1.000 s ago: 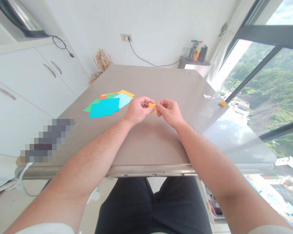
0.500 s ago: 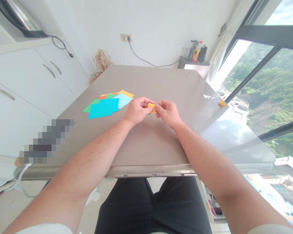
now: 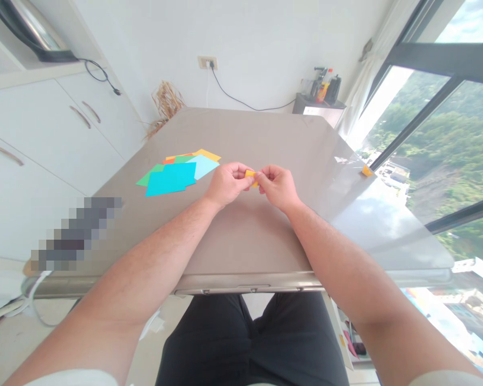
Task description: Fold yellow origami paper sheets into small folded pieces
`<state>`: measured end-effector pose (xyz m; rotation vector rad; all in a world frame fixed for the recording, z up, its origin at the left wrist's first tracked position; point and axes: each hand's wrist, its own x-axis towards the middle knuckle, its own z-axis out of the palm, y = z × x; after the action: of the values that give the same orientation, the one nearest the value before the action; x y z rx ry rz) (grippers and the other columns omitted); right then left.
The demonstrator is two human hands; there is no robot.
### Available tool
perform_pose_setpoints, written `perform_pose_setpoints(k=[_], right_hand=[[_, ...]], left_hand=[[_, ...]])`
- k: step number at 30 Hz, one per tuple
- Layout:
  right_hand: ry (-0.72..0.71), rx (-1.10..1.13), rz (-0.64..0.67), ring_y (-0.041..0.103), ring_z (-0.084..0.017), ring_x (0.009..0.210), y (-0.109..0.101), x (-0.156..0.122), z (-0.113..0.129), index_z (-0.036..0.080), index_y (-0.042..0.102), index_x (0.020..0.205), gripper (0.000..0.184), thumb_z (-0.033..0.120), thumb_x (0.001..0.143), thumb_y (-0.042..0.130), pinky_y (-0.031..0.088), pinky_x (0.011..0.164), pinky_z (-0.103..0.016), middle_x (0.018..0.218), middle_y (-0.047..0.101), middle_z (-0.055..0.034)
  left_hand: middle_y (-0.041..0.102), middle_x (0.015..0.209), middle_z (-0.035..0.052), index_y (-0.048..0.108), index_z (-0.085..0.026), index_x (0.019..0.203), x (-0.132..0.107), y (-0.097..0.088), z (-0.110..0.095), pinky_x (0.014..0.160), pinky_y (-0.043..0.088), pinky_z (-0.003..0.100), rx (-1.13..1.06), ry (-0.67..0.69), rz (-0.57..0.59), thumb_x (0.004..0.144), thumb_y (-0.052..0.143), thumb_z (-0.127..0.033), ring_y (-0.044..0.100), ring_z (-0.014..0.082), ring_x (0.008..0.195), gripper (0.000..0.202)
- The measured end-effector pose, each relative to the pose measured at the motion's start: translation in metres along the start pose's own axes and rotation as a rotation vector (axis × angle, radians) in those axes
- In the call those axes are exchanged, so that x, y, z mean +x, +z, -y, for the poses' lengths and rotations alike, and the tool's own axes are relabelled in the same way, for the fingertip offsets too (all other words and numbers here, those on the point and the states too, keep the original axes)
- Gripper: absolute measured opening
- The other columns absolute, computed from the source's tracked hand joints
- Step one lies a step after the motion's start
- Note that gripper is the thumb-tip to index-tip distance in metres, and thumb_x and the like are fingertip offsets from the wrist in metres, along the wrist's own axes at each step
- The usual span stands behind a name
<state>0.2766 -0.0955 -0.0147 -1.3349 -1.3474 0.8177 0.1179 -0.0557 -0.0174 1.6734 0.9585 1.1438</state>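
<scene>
Between my two hands is a small yellow piece of folded paper (image 3: 249, 173), partly covered by fingers. My left hand (image 3: 227, 183) pinches its left side with thumb and fingertips. On its right side, my right hand (image 3: 278, 185) grips it the same way, thumb on top. Both hands are closed and held over the tabletop, nearly touching each other. To the left of my left hand lie overlapping sheets of coloured paper (image 3: 172, 177) in blue, green, pale blue, orange and yellow.
The grey-brown table (image 3: 241, 241) fills the middle. A small yellow-orange piece (image 3: 367, 170) lies at its right edge by the window. At the left edge is a blurred dark object (image 3: 80, 230). A low cabinet with bottles (image 3: 324, 91) stands behind at right.
The yellow paper has shifted very slightly to the right between my fingers, and my right fingers cover it a little differently. The paper sheets stay where they were.
</scene>
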Motion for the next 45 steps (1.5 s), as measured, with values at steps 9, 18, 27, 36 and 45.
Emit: perform_pose_setpoints(k=[9,18,27,36,45], right_hand=[[0.030,0.094,-0.008,0.054,-0.011,0.051,-0.004,-0.001,0.004,0.020,0.060,0.065,0.021,0.031,0.081,0.069,0.040,0.051,-0.023,0.055,0.061,0.0014],[0.086,0.366,0.061,0.055,-0.010,0.051,-0.004,0.003,0.001,0.019,0.060,0.066,0.023,0.031,0.082,0.071,0.048,0.056,-0.026,0.061,0.063,0.0005],[0.098,0.349,0.077,0.055,-0.010,0.054,-0.001,0.002,0.000,0.020,0.060,0.069,0.023,0.032,0.087,0.068,0.049,0.059,-0.026,0.061,0.061,0.0008],[0.073,0.303,0.084,0.059,-0.011,0.057,0.003,0.002,-0.003,0.020,0.061,0.071,0.021,0.030,0.087,0.068,0.053,0.062,-0.027,0.063,0.063,0.0007],[0.031,0.230,0.083,0.059,-0.011,0.058,0.002,0.003,-0.006,0.021,0.060,0.075,0.020,0.033,0.089,0.067,0.052,0.063,-0.026,0.063,0.063,0.0019]], left_hand=[[0.078,0.082,0.0064,0.077,-0.017,0.094,-0.002,-0.002,-0.003,0.067,0.056,0.031,-0.036,0.017,0.035,0.072,0.084,-0.034,0.068,0.0155,0.065,0.029],[0.078,0.086,0.0065,0.076,-0.016,0.098,-0.001,-0.002,-0.001,0.075,0.059,0.034,-0.137,0.054,0.055,0.069,0.087,-0.031,0.071,0.0176,0.075,0.035],[0.078,0.084,0.0065,0.076,-0.016,0.091,-0.001,0.001,-0.005,0.067,0.058,0.031,-0.119,0.033,0.007,0.069,0.084,-0.029,0.070,0.0173,0.074,0.027],[0.075,0.080,0.0049,0.075,-0.016,0.087,-0.001,-0.001,-0.008,0.064,0.056,0.029,-0.102,-0.012,-0.026,0.069,0.081,-0.026,0.069,0.0163,0.072,0.022],[0.068,0.075,0.0037,0.068,-0.017,0.072,0.003,-0.003,0.000,0.062,0.058,0.028,-0.148,-0.108,-0.018,0.075,0.077,-0.036,0.065,0.0156,0.072,0.021]])
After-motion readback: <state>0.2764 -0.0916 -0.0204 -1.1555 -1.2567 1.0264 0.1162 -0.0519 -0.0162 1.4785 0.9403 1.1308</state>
